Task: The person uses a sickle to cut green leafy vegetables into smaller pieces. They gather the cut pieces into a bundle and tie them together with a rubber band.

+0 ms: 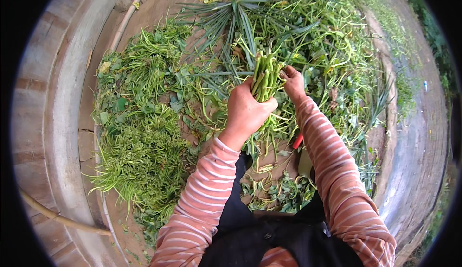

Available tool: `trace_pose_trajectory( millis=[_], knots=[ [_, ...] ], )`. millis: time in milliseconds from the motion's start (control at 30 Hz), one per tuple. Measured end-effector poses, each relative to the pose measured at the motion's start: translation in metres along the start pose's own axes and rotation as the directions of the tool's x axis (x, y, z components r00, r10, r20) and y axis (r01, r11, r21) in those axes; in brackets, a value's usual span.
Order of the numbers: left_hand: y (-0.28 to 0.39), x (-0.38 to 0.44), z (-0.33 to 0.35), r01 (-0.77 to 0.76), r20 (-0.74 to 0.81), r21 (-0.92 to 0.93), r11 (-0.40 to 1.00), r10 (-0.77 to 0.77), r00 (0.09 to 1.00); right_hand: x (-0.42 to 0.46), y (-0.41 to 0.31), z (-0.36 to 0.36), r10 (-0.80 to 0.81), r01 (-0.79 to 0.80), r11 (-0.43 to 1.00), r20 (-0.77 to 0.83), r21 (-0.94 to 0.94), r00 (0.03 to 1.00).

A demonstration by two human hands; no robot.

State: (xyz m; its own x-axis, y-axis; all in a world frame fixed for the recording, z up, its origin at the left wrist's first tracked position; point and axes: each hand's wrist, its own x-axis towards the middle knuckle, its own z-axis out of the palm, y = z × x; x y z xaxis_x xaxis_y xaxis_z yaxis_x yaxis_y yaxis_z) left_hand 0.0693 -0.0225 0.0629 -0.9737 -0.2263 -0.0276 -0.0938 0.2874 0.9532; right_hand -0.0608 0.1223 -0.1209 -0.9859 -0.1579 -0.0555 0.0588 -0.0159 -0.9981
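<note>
My left hand (249, 110) is closed around a bundle of green leafy stems (266, 75), with the stem ends pointing up and away from me. At the right side of the bundle, my right hand (294, 83) has its fingertips bent against a stem or root; whether they grip it is hard to see. Beyond the hands lies a fan-shaped palm leaf (234, 5) with long narrow blades. A tool's red handle (297, 141) shows beside my right forearm, and the dark curved part above it is partly hidden among the greens.
Bundled greens (144, 155) are piled at the left, with more bundles (155, 57) beyond. Loose vines (339, 47) cover the ground at the right. A pale concrete ledge (66, 104) and a bamboo pole (61, 218) are at the far left. Cut leaves lie between my feet.
</note>
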Motion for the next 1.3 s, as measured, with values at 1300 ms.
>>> trace_pose_trajectory(
  millis=[1300],
  knots=[
    [0.035,-0.007,0.075,0.001,0.447,-0.455,0.891,0.227,0.865,-0.114,-0.160,-0.104,-0.004,0.033,0.988,0.191,-0.150,0.982]
  ],
)
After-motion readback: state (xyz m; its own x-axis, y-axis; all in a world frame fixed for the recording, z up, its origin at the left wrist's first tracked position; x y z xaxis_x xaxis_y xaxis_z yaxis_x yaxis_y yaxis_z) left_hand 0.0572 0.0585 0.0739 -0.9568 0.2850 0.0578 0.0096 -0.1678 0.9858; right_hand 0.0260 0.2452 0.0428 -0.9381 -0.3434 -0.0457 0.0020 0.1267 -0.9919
